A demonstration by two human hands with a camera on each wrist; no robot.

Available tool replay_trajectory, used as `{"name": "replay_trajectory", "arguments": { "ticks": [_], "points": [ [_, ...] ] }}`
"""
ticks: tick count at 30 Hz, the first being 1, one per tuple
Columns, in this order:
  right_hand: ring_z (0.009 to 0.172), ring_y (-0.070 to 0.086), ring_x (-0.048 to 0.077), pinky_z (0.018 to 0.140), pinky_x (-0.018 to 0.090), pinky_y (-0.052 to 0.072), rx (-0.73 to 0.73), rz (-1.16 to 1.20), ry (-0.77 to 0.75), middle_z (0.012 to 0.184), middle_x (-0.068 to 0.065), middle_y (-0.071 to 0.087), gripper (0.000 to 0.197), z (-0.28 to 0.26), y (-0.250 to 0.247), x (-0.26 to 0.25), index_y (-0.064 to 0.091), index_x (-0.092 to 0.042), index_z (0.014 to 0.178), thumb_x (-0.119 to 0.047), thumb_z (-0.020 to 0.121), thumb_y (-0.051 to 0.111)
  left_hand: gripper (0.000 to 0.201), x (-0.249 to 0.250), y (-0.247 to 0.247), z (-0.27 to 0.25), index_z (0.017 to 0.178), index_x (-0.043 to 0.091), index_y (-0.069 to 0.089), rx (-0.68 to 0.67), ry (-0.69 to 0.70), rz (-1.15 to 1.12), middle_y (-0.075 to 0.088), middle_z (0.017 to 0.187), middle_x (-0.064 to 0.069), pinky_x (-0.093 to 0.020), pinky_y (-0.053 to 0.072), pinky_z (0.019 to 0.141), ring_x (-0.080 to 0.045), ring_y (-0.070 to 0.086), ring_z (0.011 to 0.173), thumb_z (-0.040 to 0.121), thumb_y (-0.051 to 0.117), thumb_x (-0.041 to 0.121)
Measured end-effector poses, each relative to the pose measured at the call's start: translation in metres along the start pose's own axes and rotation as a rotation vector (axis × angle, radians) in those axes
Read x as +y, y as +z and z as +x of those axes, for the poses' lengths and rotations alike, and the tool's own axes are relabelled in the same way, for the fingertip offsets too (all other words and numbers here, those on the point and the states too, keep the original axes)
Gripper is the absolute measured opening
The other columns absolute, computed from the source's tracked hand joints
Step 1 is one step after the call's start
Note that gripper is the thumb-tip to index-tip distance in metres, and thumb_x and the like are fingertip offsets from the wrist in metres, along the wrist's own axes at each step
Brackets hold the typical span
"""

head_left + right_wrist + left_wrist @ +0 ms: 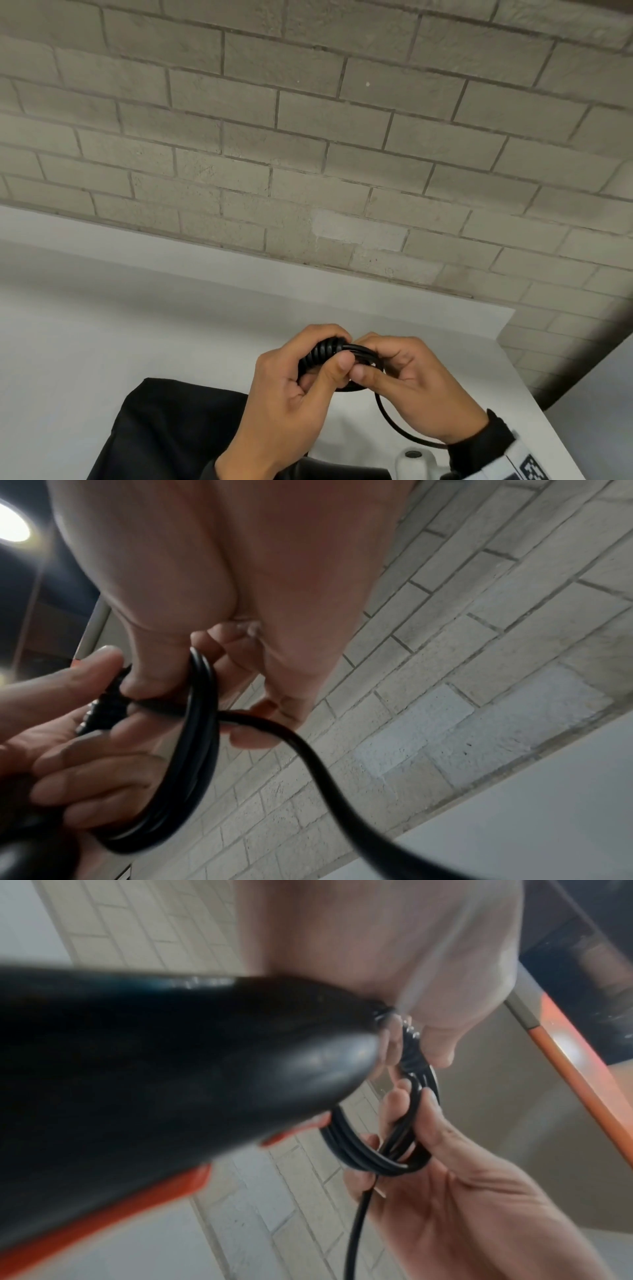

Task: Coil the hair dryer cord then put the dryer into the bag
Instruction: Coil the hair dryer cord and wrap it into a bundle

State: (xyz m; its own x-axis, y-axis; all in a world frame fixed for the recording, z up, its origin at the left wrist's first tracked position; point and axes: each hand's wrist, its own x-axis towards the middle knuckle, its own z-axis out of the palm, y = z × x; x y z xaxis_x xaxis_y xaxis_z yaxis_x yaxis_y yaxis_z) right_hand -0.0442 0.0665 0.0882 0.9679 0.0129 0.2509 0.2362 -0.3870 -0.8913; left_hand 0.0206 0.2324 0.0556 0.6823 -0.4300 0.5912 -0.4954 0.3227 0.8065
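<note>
Nearest the head camera, at the bottom edge, part of the white dryer (416, 462) is seen on the tabletop (137, 325), just beside the right wrist, with the black bag (164, 431) lying flat to its left under the left forearm. Above these, the coiled cord (330, 353) is held between both hands: the left hand (294, 387) is curled round the ribbed end and the stacked loops, and the right hand (411, 383) is pinched on the loops from the other side. One free strand is seen running from the coil down and back toward the dryer, so the dryer lies below and behind the grip, nearer the right hand. The coiling is judged nearly done. Beyond the hands, bare tabletop and a brick wall (308, 137) are seen
</note>
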Motion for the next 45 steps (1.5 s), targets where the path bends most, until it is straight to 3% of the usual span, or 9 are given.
{"name": "replay_trajectory", "arguments": {
  "ticks": [4, 10, 17, 25, 30, 35, 38, 42, 45],
  "points": [
    [0.098, 0.065, 0.019, 0.090, 0.041, 0.050, 0.076, -0.074, -0.066, 0.098, 0.001, 0.072, 0.015, 0.003, 0.009, 0.002, 0.071, -0.022, 0.100, -0.030, 0.089, 0.065, 0.020, 0.000, 0.001, 0.003, 0.095, 0.031, 0.067, 0.056, -0.026, 0.035, 0.066, 0.076, -0.002, -0.031, 0.051, 0.053, -0.018, 0.058, 0.058, 0.085, 0.061, 0.048],
    [0.071, 0.051, 0.001, 0.065, 0.009, 0.038, 0.820, -0.469, -0.348, 0.072, -0.004, 0.053, 0.014, -0.012, 0.058, 0.010, 0.068, -0.022, 0.077, -0.033, 0.073, 0.074, 0.020, -0.002, 0.005, 0.004, 0.095, 0.036, 0.066, 0.172, -0.051, 0.036, 0.068, 0.082, 0.008, -0.014, 0.050, 0.060, -0.007, 0.061, 0.068, 0.083, 0.059, 0.050],
    [0.068, 0.048, -0.014, 0.062, -0.003, 0.034, 0.646, -0.578, -0.129, 0.077, -0.019, 0.043, 0.031, -0.011, 0.074, 0.021, 0.067, -0.023, 0.110, -0.037, 0.089, 0.049, 0.018, -0.001, 0.010, 0.004, 0.097, 0.034, 0.066, 0.128, -0.067, 0.028, 0.069, 0.080, 0.002, -0.041, 0.059, 0.062, -0.020, 0.064, 0.065, 0.086, 0.061, 0.047],
    [0.091, 0.064, 0.020, 0.092, 0.040, 0.052, 0.247, 0.003, 0.105, 0.090, 0.001, 0.057, 0.022, -0.022, 0.049, -0.005, 0.052, -0.026, 0.058, -0.020, 0.063, 0.072, 0.006, 0.000, 0.008, 0.003, 0.092, 0.036, 0.065, 0.164, -0.020, 0.077, 0.068, 0.075, 0.009, -0.011, 0.046, 0.055, -0.007, 0.061, 0.058, 0.086, 0.067, 0.037],
    [0.117, 0.061, 0.023, 0.101, 0.033, 0.047, 0.304, 0.215, 0.093, 0.113, 0.009, 0.068, 0.020, -0.031, 0.053, 0.006, 0.055, -0.018, 0.069, -0.006, 0.071, 0.071, 0.011, 0.001, 0.011, 0.004, 0.090, 0.034, 0.065, 0.146, -0.043, 0.050, 0.070, 0.075, 0.011, -0.013, 0.052, 0.061, -0.007, 0.068, 0.064, 0.085, 0.065, 0.025],
    [0.055, 0.066, 0.028, 0.066, 0.035, 0.060, 0.332, 0.609, 0.233, 0.054, 0.015, 0.060, 0.044, -0.041, 0.051, -0.003, 0.051, -0.007, 0.069, -0.024, 0.056, 0.090, 0.006, 0.001, 0.015, 0.003, 0.091, 0.033, 0.065, 0.117, -0.015, 0.063, 0.066, 0.074, 0.011, -0.013, 0.048, 0.054, -0.001, 0.056, 0.054, 0.087, 0.066, 0.028],
    [0.030, 0.028, 0.007, 0.036, 0.015, 0.029, 0.180, 0.767, 0.355, 0.038, 0.000, 0.033, 0.045, -0.047, 0.037, -0.007, 0.053, -0.008, 0.077, -0.029, 0.062, 0.089, 0.004, -0.002, 0.010, 0.007, 0.093, 0.034, 0.065, 0.152, -0.007, 0.065, 0.066, 0.078, 0.007, -0.010, 0.044, 0.055, -0.004, 0.055, 0.056, 0.090, 0.067, 0.037],
    [0.047, 0.047, 0.014, 0.050, 0.019, 0.036, 0.184, 0.218, 0.252, 0.053, 0.002, 0.055, 0.038, -0.060, 0.023, 0.000, 0.057, -0.021, 0.057, -0.041, 0.057, 0.089, 0.005, -0.004, 0.005, 0.006, 0.094, 0.034, 0.066, 0.169, -0.003, 0.070, 0.066, 0.084, 0.006, -0.011, 0.048, 0.061, -0.006, 0.060, 0.066, 0.089, 0.067, 0.035],
    [0.094, 0.068, 0.025, 0.085, 0.026, 0.050, 0.360, 0.065, -0.010, 0.089, 0.009, 0.072, 0.036, -0.068, 0.027, 0.027, 0.055, -0.030, 0.058, -0.039, 0.059, 0.090, 0.006, -0.004, 0.003, 0.008, 0.092, 0.032, 0.066, 0.194, -0.012, 0.069, 0.066, 0.082, 0.004, -0.011, 0.048, 0.064, -0.007, 0.060, 0.069, 0.089, 0.065, 0.027]
  ]
}}
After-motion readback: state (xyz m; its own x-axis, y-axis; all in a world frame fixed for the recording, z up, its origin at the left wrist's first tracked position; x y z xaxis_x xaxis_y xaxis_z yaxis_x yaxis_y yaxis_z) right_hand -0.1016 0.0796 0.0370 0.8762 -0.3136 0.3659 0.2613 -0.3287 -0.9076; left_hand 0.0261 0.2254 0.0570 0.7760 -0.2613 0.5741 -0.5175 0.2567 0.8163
